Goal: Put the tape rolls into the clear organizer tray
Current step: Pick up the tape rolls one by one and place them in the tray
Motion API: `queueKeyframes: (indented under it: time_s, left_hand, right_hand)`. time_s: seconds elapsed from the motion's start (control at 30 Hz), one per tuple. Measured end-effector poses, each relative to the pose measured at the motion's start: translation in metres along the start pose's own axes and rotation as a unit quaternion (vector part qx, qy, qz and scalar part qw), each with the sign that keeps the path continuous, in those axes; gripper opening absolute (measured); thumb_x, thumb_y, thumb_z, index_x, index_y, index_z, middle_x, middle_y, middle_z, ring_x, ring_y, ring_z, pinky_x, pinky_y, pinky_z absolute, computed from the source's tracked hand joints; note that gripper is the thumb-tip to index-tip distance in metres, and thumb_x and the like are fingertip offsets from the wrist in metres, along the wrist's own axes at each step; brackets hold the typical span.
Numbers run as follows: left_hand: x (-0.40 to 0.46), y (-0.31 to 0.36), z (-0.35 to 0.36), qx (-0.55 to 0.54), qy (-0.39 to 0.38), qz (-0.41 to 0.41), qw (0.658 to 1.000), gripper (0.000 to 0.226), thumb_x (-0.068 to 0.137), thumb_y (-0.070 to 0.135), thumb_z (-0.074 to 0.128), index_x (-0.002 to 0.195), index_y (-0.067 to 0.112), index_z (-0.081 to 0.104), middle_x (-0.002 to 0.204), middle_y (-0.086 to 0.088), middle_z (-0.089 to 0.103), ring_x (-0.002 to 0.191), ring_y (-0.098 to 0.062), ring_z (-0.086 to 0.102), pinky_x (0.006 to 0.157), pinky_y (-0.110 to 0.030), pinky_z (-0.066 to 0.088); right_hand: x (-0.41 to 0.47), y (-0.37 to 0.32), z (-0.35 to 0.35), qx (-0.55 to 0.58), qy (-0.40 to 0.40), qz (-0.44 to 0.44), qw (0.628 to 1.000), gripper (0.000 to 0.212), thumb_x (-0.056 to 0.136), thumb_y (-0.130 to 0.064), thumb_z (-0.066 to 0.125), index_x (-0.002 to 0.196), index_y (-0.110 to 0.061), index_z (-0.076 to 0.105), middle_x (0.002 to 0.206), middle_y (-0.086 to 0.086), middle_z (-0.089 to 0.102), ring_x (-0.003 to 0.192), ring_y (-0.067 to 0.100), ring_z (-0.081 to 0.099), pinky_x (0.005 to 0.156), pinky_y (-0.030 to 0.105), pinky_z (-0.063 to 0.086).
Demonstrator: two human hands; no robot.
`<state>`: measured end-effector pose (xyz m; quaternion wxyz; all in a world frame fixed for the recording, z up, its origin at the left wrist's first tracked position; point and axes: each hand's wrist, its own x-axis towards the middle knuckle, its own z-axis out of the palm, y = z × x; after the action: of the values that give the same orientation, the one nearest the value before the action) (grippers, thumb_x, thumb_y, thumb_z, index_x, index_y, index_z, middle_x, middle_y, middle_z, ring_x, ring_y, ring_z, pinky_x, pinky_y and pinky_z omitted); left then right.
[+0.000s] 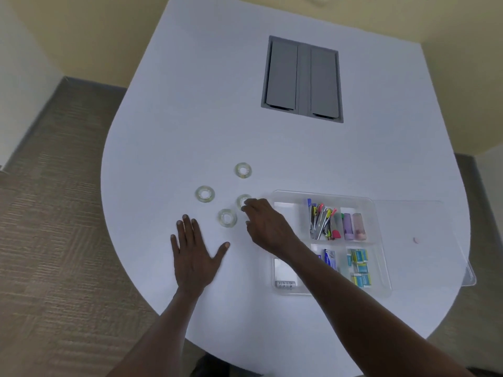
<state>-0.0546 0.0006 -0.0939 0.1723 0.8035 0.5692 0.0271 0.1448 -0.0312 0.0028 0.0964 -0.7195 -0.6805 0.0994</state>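
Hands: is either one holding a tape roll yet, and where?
Not clearly. The right hand has fingertips on the edge of one tape roll lying on the table, not lifted. The left hand lies flat, holding nothing.

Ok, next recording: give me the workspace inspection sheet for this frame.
Surface: white rounded table with a closed grey hatch set in it.
Job's things: four tape rolls flat on the table, far, left, near, and one under the right fingertips; clear organizer tray holds no rolls.
Clutter: pens, erasers and small packets in the tray; clear lid beside it.
Grips: left hand flat on the table; right hand reaching onto a roll, grip not yet closed.
Cables: nothing seen.
Surroundings: carpet, yellow walls.
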Motion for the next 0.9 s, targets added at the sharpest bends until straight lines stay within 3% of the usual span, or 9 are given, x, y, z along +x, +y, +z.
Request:
queueKeyframes:
  time_s: [0.3,0.47,0.57,0.73,0.9]
  left_hand:
    - [-0.001,0.001,0.005,0.005,0.065,-0.011,0.998,0.103,0.087,0.077,0.045,0.157,0.005,0.026,0.168,-0.014,0.016,0.158,-0.027,0.015,0.127,-0.049,0.019]
    - [-0.001,0.002,0.005,0.018,0.074,-0.013,0.997,0.100,0.089,0.077,0.041,0.157,0.005,0.028,0.168,-0.014,0.018,0.158,-0.026,0.015,0.127,-0.048,0.020]
    - [-0.002,0.001,0.005,0.021,0.072,-0.013,0.997,0.100,0.089,0.077,0.040,0.157,0.005,0.027,0.168,-0.014,0.017,0.158,-0.026,0.014,0.127,-0.048,0.018]
    - [-0.002,0.003,0.002,0.014,0.057,-0.019,0.998,0.101,0.089,0.078,0.040,0.158,0.006,0.024,0.169,-0.013,0.014,0.158,-0.026,0.011,0.128,-0.048,0.017]
    - [-0.002,0.002,0.001,0.013,0.044,-0.020,0.999,0.102,0.089,0.078,0.040,0.159,0.006,0.021,0.170,-0.012,0.008,0.159,-0.026,0.007,0.128,-0.049,0.015]
  right_hand:
    - [0.026,-0.015,0.043,0.004,-0.071,-0.075,0.995,0.056,0.085,0.004,0.056,0.138,-0.012,0.045,0.143,0.016,0.046,0.107,0.036,0.054,0.052,0.040,0.054]
    - [0.033,-0.021,0.051,-0.024,-0.074,-0.086,0.993,0.047,0.078,0.000,0.069,0.122,-0.009,0.055,0.124,0.015,0.055,0.098,0.033,0.054,0.049,0.038,0.054]
    - [0.035,-0.024,0.054,-0.044,-0.061,-0.077,0.994,0.044,0.078,-0.003,0.067,0.120,-0.007,0.055,0.112,0.014,0.059,0.090,0.032,0.055,0.050,0.039,0.052]
    - [0.029,-0.028,0.036,-0.012,0.000,0.006,1.000,0.044,0.081,-0.018,0.063,0.122,-0.005,0.053,0.110,0.013,0.059,0.094,0.032,0.057,0.054,0.036,0.053]
    - [0.016,-0.014,0.005,0.081,0.136,0.141,0.977,0.051,0.080,-0.018,0.066,0.127,-0.004,0.051,0.121,0.015,0.054,0.111,0.032,0.051,0.079,0.036,0.050]
